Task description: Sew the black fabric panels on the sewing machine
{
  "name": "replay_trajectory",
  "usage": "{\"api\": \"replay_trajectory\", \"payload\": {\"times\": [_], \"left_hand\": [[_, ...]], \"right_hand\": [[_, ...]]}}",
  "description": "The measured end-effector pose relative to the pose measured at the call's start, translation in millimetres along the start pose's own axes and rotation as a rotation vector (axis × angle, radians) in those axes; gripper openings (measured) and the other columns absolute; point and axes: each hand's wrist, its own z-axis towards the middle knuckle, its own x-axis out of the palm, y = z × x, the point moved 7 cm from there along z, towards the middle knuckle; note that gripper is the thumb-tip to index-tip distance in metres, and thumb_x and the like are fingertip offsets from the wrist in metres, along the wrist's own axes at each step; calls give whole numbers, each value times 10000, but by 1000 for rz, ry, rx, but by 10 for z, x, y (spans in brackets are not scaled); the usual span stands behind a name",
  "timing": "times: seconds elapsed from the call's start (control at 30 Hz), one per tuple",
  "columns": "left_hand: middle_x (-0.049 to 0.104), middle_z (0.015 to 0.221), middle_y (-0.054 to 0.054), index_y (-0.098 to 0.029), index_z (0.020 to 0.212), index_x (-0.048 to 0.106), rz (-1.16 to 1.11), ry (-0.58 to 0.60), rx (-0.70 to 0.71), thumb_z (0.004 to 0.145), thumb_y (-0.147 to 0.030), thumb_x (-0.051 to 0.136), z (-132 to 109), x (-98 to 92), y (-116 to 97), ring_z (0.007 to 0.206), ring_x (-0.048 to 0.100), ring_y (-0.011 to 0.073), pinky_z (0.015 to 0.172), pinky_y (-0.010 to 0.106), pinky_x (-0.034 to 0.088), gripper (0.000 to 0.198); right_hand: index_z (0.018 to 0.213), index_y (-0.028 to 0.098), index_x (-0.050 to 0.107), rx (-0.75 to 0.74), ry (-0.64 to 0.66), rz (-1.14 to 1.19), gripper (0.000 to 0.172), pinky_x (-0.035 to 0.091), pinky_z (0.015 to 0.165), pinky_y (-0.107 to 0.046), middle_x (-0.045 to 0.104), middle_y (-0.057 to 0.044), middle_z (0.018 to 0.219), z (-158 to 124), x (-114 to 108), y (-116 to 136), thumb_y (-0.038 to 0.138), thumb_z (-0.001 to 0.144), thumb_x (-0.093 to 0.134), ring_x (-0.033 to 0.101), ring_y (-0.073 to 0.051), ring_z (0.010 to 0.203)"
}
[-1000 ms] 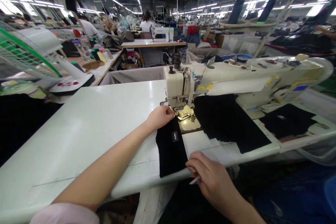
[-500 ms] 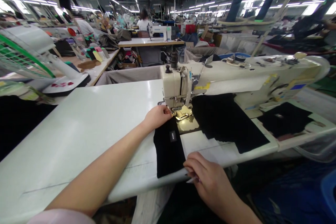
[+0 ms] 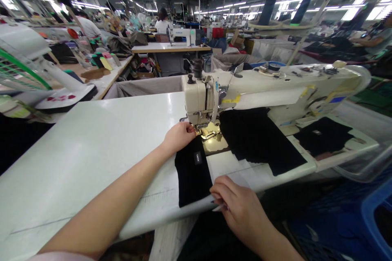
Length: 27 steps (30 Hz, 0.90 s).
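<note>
My left hand (image 3: 179,136) rests with curled fingers on the top end of a black fabric strip (image 3: 192,175), right beside the brass-coloured presser foot (image 3: 210,130) of a cream industrial sewing machine (image 3: 199,102). A small white label (image 3: 197,158) is sewn on the strip. My right hand (image 3: 237,208) sits at the strip's lower right corner, with a thin white stick (image 3: 218,208) pinched in its fingers. A stack of black fabric pieces (image 3: 260,142) lies under the machine's arm. Another black piece (image 3: 321,134) lies further right.
The white sewing table (image 3: 92,142) stretches left of the machine. A white fan (image 3: 30,57) with a green guard stands at far left. Behind are a grey fabric bin (image 3: 143,87) and another sewing station with a co-worker (image 3: 162,26). A blue crate (image 3: 378,216) sits low right.
The whole scene has slid slightly left in the view as my head turned. My hands and the black strip have kept their places relative to the machine.
</note>
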Motion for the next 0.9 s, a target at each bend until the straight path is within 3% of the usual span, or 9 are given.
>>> {"api": "replay_trajectory", "payload": {"times": [0.47,0.63,0.73,0.8,0.9], "left_hand": [[596,623,15,-199,598,531,29,-71,-35,772,-296,564,3,-17,30,607,543,164,562,272,312,202],[637,712,39,-185,662,581,69,-63,-7,826,-289,550,30,-32,19,681,592,182,612,271,392,197],[657,982,123,-147,893,645,181,-180,69,844,-275,583,-179,-156,-108,934,611,264,814,348,478,151],[615,1162,167,-131,1094,628,317,-266,215,860,-256,594,-456,-201,-273,1091,567,315,943,446,471,267],[611,1276,112,-210,1234,604,384,-138,528,919,-242,553,-933,-12,-472,1226,533,297,1094,519,396,321]], "right_hand": [[938,216,542,-30,7,-84,378,361,561,-269,616,-25,957,37,12,5,-24,680,404,549,-151,666],[938,217,545,-3,14,-91,396,365,567,-270,623,-19,965,44,16,2,-32,660,414,555,-150,666],[943,212,558,-4,6,-109,390,364,561,-268,625,-22,959,49,-6,15,-35,675,421,562,-152,672],[942,209,566,-3,4,-123,365,368,561,-266,622,-26,952,51,-23,20,-31,707,424,565,-155,681],[924,205,569,-2,9,-136,314,378,573,-263,613,-27,938,52,-39,24,-18,755,427,566,-153,688]]}}
